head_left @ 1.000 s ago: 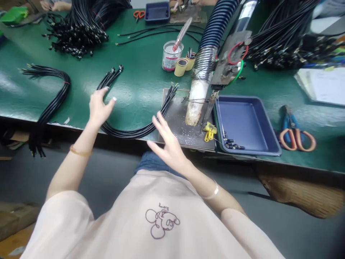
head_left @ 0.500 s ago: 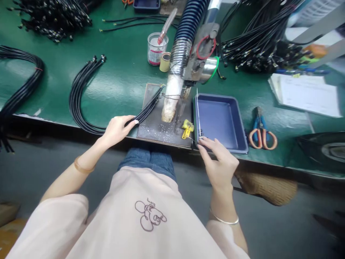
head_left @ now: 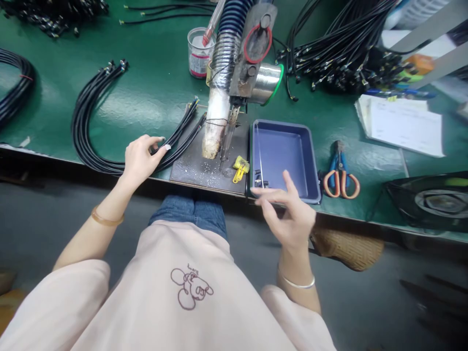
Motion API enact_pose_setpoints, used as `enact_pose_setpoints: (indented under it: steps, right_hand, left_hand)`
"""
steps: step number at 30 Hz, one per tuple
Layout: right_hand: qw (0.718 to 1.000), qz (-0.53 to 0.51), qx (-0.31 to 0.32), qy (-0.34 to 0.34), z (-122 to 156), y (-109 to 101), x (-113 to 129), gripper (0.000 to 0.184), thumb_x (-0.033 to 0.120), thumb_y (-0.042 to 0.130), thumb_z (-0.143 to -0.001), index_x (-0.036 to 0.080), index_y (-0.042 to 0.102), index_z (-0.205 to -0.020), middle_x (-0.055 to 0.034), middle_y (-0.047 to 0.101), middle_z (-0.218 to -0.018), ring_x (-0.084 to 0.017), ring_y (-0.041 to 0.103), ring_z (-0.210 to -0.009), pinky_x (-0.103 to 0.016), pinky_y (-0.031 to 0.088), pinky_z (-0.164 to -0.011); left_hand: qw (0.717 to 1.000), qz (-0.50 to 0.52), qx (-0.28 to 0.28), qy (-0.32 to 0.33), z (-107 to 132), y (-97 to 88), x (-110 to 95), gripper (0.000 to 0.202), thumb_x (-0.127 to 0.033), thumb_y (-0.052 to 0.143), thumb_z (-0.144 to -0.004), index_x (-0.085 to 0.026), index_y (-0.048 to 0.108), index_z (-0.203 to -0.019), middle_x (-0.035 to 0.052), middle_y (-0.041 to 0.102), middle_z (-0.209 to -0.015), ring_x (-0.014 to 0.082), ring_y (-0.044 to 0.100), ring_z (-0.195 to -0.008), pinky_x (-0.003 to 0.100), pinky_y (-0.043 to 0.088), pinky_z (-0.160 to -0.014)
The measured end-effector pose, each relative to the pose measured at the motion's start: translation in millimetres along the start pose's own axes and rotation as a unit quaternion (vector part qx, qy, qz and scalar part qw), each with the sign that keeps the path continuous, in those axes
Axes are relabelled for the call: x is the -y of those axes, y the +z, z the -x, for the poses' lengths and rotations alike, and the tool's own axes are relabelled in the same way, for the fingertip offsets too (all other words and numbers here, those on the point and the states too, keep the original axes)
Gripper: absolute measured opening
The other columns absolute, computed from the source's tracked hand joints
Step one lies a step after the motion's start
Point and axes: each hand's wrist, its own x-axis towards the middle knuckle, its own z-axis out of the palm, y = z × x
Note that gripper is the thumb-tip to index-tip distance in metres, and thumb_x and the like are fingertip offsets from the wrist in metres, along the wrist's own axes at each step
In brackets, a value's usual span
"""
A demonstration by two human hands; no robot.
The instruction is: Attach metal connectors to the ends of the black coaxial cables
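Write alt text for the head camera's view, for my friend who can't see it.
A person's left-hand grip is on a curved bundle of black cables at a green workbench; the right-hand grip hovers at the near edge of a blue tray. Between them, a ribbed hose angles down, and pliers lie right of the tray.

On the green counter (head_left: 153, 53), pliers (head_left: 342, 179) lie with their orange handles toward the near edge. Papers (head_left: 404, 126) lie farther back to the right, blue pens (head_left: 402, 93) just behind them. A clear cup (head_left: 198, 61) bears a pinkish label. Below the counter's edge shows something woven (head_left: 349, 248).
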Motion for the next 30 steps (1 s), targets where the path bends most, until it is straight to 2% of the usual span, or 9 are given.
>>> enact_pose_setpoints:
  steps: [3,6,9,14,17,19,22,27,30]
  right_hand:
    - [0.997,-0.065,-0.021,-0.027,0,-17,14,0.015,0.012,0.061,-0.085,0.025,0.056,-0.077,0.0063,0.061,-0.059,-0.015,0.066,-0.054,-0.038,0.064,-0.074]
    - [0.995,0.071,-0.071,-0.012,-5,-33,17,0.016,0.012,0.064,-0.084,0.024,0.059,-0.076,0.0054,0.058,-0.056,-0.012,0.057,-0.047,-0.027,0.052,-0.053]
    - [0.972,0.22,0.0,0.084,-13,-42,4,0.012,0.022,0.063,-0.091,0.023,0.064,-0.079,0.0008,0.066,-0.063,-0.015,0.062,-0.055,-0.027,0.048,-0.057]
    - [0.961,0.136,0.164,0.175,-25,-36,-36,0.029,0.045,0.057,-0.093,0.023,0.062,-0.075,-0.0048,0.074,-0.079,-0.02,0.068,-0.067,-0.032,0.052,-0.065]
    - [0.958,0.062,0.208,0.19,-30,-27,-53,0.033,0.05,0.06,-0.089,0.023,0.059,-0.07,-0.0057,0.074,-0.08,-0.022,0.069,-0.072,-0.033,0.052,-0.067]
    - [0.954,0.046,0.223,0.196,-31,-24,-58,0.032,0.05,0.061,-0.086,0.023,0.059,-0.068,-0.005,0.073,-0.077,-0.021,0.068,-0.07,-0.033,0.052,-0.066]
    - [0.952,0.073,0.228,0.193,-32,-22,-62,0.03,0.048,0.061,-0.085,0.024,0.058,-0.067,-0.0036,0.071,-0.074,-0.019,0.064,-0.064,-0.032,0.048,-0.063]
    - [0.957,0.121,0.212,0.154,-32,-23,-59,0.03,0.046,0.059,-0.088,0.024,0.055,-0.068,-0.0027,0.066,-0.071,-0.018,0.061,-0.061,-0.032,0.045,-0.059]
    - [0.97,0.142,0.136,0.142,-30,-23,-45,0.027,0.041,0.059,-0.089,0.024,0.054,-0.068,-0.0016,0.064,-0.069,-0.017,0.061,-0.057,-0.031,0.048,-0.057]
  left_hand:
    - [0.997,-0.01,-0.068,0.044,11,2.0,-11,0.033,-0.043,0.058,-0.093,-0.02,0.076,-0.108,0.012,0.07,-0.103,0.0284,0.063,-0.1,0.04,0.048,-0.09]
    - [0.991,-0.005,-0.065,0.118,15,13.8,-21,0.032,-0.042,0.053,-0.096,-0.02,0.076,-0.104,0.0103,0.068,-0.097,0.0258,0.062,-0.095,0.041,0.048,-0.091]
    - [0.986,-0.014,-0.046,0.16,11,32.0,-27,0.028,-0.035,0.055,-0.094,-0.017,0.075,-0.105,0.0106,0.068,-0.095,0.0256,0.063,-0.089,0.037,0.049,-0.08]
    - [0.988,0.033,-0.082,0.123,-9,52.8,-31,0.013,-0.019,0.057,-0.085,-0.016,0.069,-0.088,0.0077,0.066,-0.084,0.0216,0.062,-0.079,0.032,0.047,-0.074]
    - [0.976,0.18,-0.111,0.048,-21,51.9,-30,0.006,-0.014,0.063,-0.079,-0.017,0.063,-0.085,-0.001,0.057,-0.065,0.0136,0.055,-0.061,0.027,0.045,-0.065]
    - [0.94,0.321,-0.117,0.013,-23,42.9,-31,0.008,-0.018,0.065,-0.082,-0.018,0.061,-0.089,-0.0067,0.047,-0.055,0.0087,0.045,-0.049,0.022,0.041,-0.056]
    - [0.866,0.498,-0.018,0.046,-8,18.6,-38,0.02,-0.034,0.071,-0.085,-0.019,0.063,-0.093,-0.0077,0.048,-0.053,0.0053,0.041,-0.042,0.019,0.036,-0.046]
    - [0.722,0.558,0.394,0.109,47,-3.4,-62,0.023,-0.034,0.073,-0.084,-0.012,0.073,-0.09,0.005,0.069,-0.072,0.0083,0.057,-0.053,0.019,0.044,-0.048]
    - [0.732,0.547,0.401,0.059,71,12.9,-74,0.019,-0.026,0.067,-0.084,-0.009,0.074,-0.086,0.0013,0.062,-0.061,0.0066,0.053,-0.053,0.018,0.043,-0.053]
